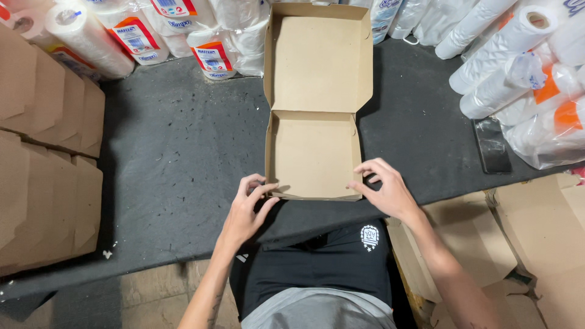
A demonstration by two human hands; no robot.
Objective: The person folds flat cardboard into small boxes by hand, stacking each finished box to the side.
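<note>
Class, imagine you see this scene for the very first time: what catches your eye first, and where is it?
An open brown cardboard box lies in the middle of the dark table, its lid folded back. The left hand and right hand press at its two near corners. Stacks of folded cardboard boxes stand at the left, and plastic-wrapped paper rolls pile along the far and right edges.

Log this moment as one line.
left hand: on box front-left corner | right hand: on front-right corner | lid: open | surface: dark mat
</note>
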